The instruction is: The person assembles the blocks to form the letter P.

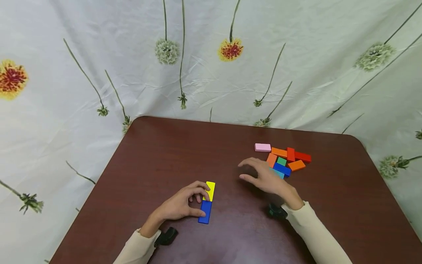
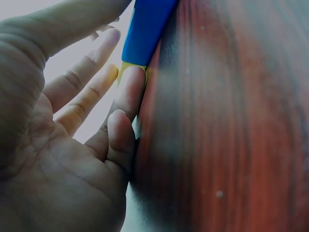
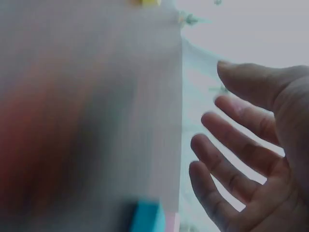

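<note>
On the table, a yellow block (image 1: 210, 193) and a blue block (image 1: 205, 212) lie flat, end to end in one line. My left hand (image 1: 182, 202) rests at their left side, thumb at the blue one and fingertips over the yellow one. In the left wrist view the blue block (image 2: 147, 31) shows beyond the thumb, with relaxed fingers beside it. My right hand (image 1: 265, 178) hovers with fingers spread, holding nothing, just left of a loose group of blocks. The right wrist view shows that hand (image 3: 251, 164) bare, with a light-blue block (image 3: 146, 216) blurred below.
The group at the right back includes a pink block (image 1: 262, 147), a red block (image 1: 291, 154), an orange block (image 1: 296, 165), a green block (image 1: 281, 161) and a dark blue block (image 1: 282, 169). Behind the brown table (image 1: 165, 146) hangs a flowered cloth (image 1: 204, 73).
</note>
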Available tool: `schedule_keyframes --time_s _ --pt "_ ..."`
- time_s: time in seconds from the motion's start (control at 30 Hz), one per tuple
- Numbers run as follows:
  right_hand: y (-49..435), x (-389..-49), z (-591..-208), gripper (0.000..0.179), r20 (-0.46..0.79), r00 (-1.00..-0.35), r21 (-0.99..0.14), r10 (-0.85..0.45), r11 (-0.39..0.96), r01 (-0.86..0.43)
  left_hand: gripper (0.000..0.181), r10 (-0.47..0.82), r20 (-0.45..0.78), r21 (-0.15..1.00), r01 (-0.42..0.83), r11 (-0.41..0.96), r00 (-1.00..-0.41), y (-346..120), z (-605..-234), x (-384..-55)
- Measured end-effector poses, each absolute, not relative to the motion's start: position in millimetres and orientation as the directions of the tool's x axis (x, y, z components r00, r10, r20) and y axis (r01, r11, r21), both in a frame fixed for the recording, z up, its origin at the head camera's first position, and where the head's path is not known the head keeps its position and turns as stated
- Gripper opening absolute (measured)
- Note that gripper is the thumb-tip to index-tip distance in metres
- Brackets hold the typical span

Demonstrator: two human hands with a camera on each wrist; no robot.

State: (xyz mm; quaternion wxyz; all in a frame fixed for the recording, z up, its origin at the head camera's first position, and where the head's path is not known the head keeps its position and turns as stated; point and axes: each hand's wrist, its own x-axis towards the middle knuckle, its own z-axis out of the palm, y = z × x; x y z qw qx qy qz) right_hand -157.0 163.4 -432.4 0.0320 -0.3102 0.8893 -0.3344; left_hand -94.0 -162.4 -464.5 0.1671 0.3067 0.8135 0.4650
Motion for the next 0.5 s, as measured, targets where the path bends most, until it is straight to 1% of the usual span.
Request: schedule_keyframes --time_s 0.13,0.3,0.4,0.5 --pt "192 -170 -427 0.028 0.124 -0.790 -0.621 -0.600 0.574 -0.534 0.033 0.653 0.005 0.857 0.339 0.387 -0.757 -162 -463 -94" --pt "230 -179 -426 0.026 0.083 -0.798 -0.627 -0.597 0.591 -0.507 0.033 0.658 -0.004 0.855 0.339 0.393 -0.753 -162 -464 -93" --pt "246 -182 -425 0.025 0.035 -0.802 -0.639 -0.597 0.603 -0.477 0.033 0.656 -0.008 0.855 0.335 0.395 -0.755 -163 -464 -92" --pt "259 -186 -426 0.026 -0.021 -0.792 -0.653 -0.610 0.608 -0.451 0.033 0.653 -0.015 0.857 0.327 0.399 -0.758 -164 -464 -92"
